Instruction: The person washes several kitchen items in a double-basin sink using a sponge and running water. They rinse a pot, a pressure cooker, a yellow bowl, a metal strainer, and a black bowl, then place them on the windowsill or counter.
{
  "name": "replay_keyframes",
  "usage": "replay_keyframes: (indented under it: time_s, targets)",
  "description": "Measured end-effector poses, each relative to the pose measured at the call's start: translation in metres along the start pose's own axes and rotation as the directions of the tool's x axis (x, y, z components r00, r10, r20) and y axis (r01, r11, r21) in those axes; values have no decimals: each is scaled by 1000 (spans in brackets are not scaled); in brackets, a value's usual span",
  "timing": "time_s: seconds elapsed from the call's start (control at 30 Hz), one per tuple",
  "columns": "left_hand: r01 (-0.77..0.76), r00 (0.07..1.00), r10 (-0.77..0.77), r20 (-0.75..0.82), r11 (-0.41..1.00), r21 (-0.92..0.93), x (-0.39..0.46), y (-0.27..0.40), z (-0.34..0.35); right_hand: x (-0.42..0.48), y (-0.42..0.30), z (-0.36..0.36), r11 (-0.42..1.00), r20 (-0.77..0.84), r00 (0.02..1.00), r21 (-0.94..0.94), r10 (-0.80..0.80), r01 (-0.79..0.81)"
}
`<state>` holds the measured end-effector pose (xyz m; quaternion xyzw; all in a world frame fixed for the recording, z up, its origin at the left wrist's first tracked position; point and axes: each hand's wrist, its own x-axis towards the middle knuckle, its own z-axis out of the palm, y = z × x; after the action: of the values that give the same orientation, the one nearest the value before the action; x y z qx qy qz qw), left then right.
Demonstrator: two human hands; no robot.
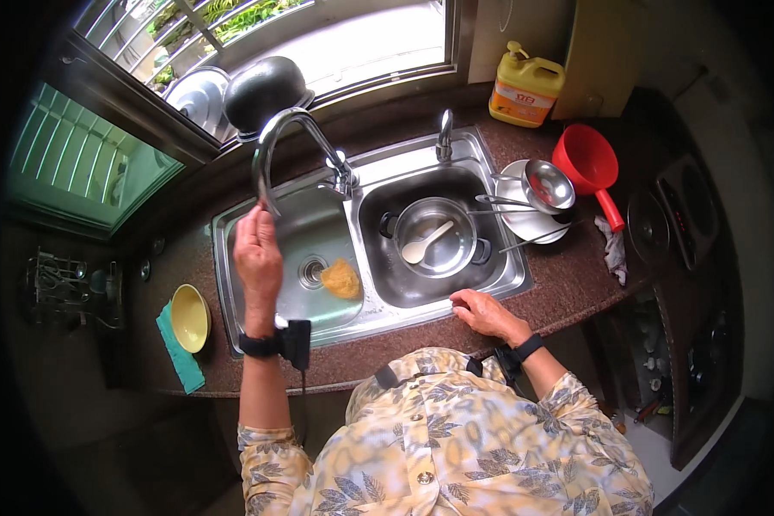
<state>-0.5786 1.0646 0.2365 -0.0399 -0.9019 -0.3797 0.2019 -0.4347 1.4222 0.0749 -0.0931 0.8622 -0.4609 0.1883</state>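
My left hand (258, 248) is raised over the left sink basin, its fingertips at the spout end of the tall curved chrome faucet (297, 116); whether they grip it is hard to tell. Below, an orange-yellow scrubbing pad (340, 280) lies beside the drain (311, 271). My right hand (487, 315) rests on the front rim of the right basin, fingers slightly bent, with nothing seen in it. In that basin stands a two-handled steel pot (435, 213) with a pale spoon (427, 243) inside. A smaller chrome faucet (444, 138) stands behind it.
To the right are a white plate (542, 229), a steel ladle (547, 185), a red dipper (585, 155), a rag (611, 251) and a yellow pump jug (527, 87). A yellow bowl (191, 318) sits on a green cloth (180, 358) at left. A dark wok (264, 93) leans by the window.
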Motion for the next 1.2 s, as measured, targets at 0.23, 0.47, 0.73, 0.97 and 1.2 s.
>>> replay_keyframes:
  time_s: [0.23, 0.47, 0.73, 0.97, 1.2]
  targets:
    - [-137, 976, 147, 159, 988, -72, -21, 80, 40, 7, 6, 4, 995, -33, 996, 63, 80, -78]
    - [-269, 920, 299, 251, 952, -147, 19, 106, 93, 6, 35, -17, 626, -115, 885, 748, 450, -221]
    - [-139, 931, 229, 283, 942, -307, 29, 59, 83, -17, 60, -45, 582, -346, 784, 813, 516, -23]
    - [172, 898, -70, 435, 965, -200, -85, -32, 103, -14, 80, -142, 614, -592, 412, 784, 693, 93]
    - [-27, 779, 281, 560, 908, -418, -65, 79, 170, -16, 131, -148, 483, -324, 515, 850, 793, -211]
